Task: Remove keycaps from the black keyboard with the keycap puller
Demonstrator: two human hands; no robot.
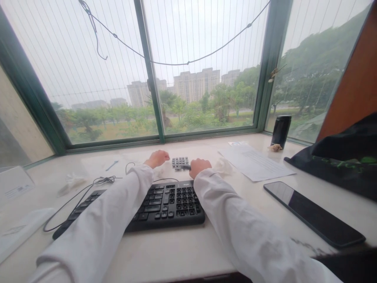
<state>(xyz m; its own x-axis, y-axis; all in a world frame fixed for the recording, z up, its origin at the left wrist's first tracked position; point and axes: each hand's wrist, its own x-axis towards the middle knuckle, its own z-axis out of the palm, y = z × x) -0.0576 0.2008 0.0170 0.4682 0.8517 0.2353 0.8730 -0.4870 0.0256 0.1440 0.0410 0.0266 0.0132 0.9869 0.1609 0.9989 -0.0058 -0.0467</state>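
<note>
Along the near edge of the white worktop point(147, 255), two white sleeves point(91, 232) reached forward, the left one crossing over a black keyboard point(165, 202) and the right one passing its right-hand end. The number pad, at the keyboard's three o'clock end, looked like rows of bare square sockets. A dark phone point(313, 214) lay face up at the keyboard's three o'clock, and a black cable point(76, 200) looped at its nine.

Just beyond the keyboard, toward one o'clock, a small grid of loose keys point(180, 161) lay between the hands. The left hand point(158, 158) was just beside it at nine o'clock, fingers curled — whether they held anything, I could not tell. The right hand point(199, 167), at the grid's three o'clock, was closed around a slim dark tool point(185, 167), which pointed to nine o'clock over the grid's near side.

Farther off, around two o'clock, came a printed sheet point(256, 161) and then a black can point(281, 131). At twelve stood a green-framed window point(151, 78), with trees and pale buildings point(196, 84) outside.
</note>
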